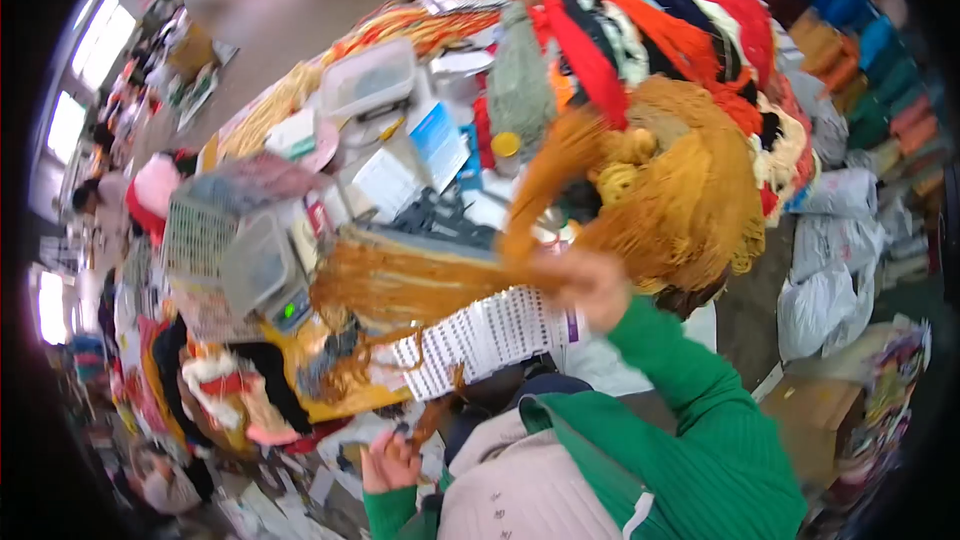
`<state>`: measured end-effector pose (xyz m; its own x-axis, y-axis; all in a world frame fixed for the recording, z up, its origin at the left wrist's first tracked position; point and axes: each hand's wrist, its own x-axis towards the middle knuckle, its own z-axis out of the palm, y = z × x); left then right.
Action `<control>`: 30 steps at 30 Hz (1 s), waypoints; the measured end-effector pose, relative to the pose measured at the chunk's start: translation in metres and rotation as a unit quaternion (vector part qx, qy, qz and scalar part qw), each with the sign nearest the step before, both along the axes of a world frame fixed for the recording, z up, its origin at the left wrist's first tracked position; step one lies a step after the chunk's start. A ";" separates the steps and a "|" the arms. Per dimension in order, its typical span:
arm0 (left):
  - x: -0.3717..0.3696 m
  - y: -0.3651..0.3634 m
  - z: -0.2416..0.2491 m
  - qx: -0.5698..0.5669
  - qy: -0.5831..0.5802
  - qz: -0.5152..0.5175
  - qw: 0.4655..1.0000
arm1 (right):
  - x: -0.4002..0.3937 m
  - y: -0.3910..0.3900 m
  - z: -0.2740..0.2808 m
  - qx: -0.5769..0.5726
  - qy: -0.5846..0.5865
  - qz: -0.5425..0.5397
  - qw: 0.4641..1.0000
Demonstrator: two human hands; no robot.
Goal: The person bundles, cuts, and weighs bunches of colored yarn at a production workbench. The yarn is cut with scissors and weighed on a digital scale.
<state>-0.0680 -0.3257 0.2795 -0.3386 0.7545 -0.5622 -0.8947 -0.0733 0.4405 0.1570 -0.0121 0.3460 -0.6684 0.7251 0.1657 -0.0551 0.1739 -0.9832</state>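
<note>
My right hand (595,290), smeared by motion, is closed around a brown-orange hank of yarn (415,275) at the table's near edge. Part of the hank stretches left across the table, and a loop of similar yarn (555,165) rises above the hand. Lower down, my left hand (392,462) is raised in front of my body with its fingers curled. A thin brown yarn strand (432,420) runs down from the table edge to its fingertips. Beneath the hank lies a white printed sheet (485,340) with rows of small marks.
A golden-brown yarn pile (690,190) and red hanks (590,60) fill the right side. Clear plastic bins (368,78), a scale (290,310) with a green display and a blue booklet (438,145) stand farther left. White plastic bags (825,280) sit right of the table.
</note>
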 end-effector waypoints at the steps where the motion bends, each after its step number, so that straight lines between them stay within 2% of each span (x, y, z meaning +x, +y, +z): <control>1: -0.002 0.005 -0.003 0.021 -0.034 -0.001 0.999 | -0.023 -0.030 -0.001 -0.037 -0.018 0.155 0.987; 2: 0.000 0.011 0.005 0.049 -0.058 -0.013 0.997 | -0.046 -0.061 -0.002 -0.071 -0.049 0.303 0.949; 3: 0.000 0.012 0.008 0.048 -0.079 0.021 0.996 | -0.066 -0.094 -0.020 -0.059 -0.005 0.386 0.920; 4: -0.002 0.013 0.020 0.058 -0.078 0.038 0.994 | -0.077 -0.118 -0.029 -0.002 -0.063 0.463 0.884; 5: -0.008 0.001 0.001 -0.029 -0.093 0.151 0.984 | -0.090 -0.136 -0.031 0.007 -0.075 0.500 0.863; 6: -0.014 -0.029 -0.020 -0.008 -0.095 0.127 0.987 | -0.101 -0.150 -0.031 0.020 -0.085 0.536 0.840; 8: -0.018 -0.060 -0.020 0.029 -0.145 0.141 0.979 | -0.121 -0.168 -0.032 0.032 -0.081 0.572 0.816; 9: -0.014 -0.076 -0.012 0.006 -0.111 0.173 0.979 | -0.131 -0.177 -0.031 0.048 -0.090 0.585 0.805; 10: -0.012 -0.095 -0.010 0.062 -0.114 0.208 0.969 | -0.142 -0.187 -0.032 0.045 -0.099 0.611 0.784; 12: -0.018 -0.143 -0.009 0.030 -0.058 0.221 0.973 | -0.163 -0.209 -0.032 0.041 -0.122 0.646 0.752; 15: -0.022 -0.215 -0.018 0.013 -0.041 0.231 0.972 | -0.192 -0.247 -0.042 0.051 -0.115 0.678 0.724; 17: -0.027 -0.273 -0.032 -0.088 0.082 0.221 0.968 | -0.211 -0.276 -0.052 0.071 -0.113 0.679 0.722; 18: -0.031 -0.301 -0.037 -0.139 0.141 0.209 0.958 | -0.221 -0.288 -0.055 0.118 -0.115 0.672 0.722; 20: -0.043 -0.349 -0.040 -0.272 0.214 0.217 0.913 | -0.239 -0.309 -0.061 0.215 -0.117 0.650 0.720; 21: -0.050 -0.373 -0.048 -0.355 0.289 0.215 0.863 | -0.245 -0.316 -0.068 0.236 -0.113 0.645 0.718; 22: -0.059 -0.394 -0.056 -0.434 0.359 0.208 0.800 | -0.252 -0.322 -0.073 0.234 -0.131 0.645 0.716; 24: -0.081 -0.424 -0.066 -0.607 0.523 0.128 0.585 | -0.263 -0.329 -0.084 0.231 -0.167 0.642 0.712; 25: -0.092 -0.426 -0.065 -0.644 0.527 0.132 0.539 | -0.266 -0.330 -0.094 0.223 -0.184 0.641 0.711; 28: -0.124 -0.446 -0.103 -0.716 0.468 0.057 0.514 | -0.271 -0.329 -0.109 0.223 -0.224 0.609 0.728; 29: -0.133 -0.451 -0.122 -0.705 0.484 0.061 0.515 | -0.274 -0.330 -0.109 0.214 -0.237 0.600 0.733; 30: -0.144 -0.448 -0.135 -0.720 0.464 0.010 0.516 | -0.275 -0.330 -0.111 0.197 -0.255 0.592 0.738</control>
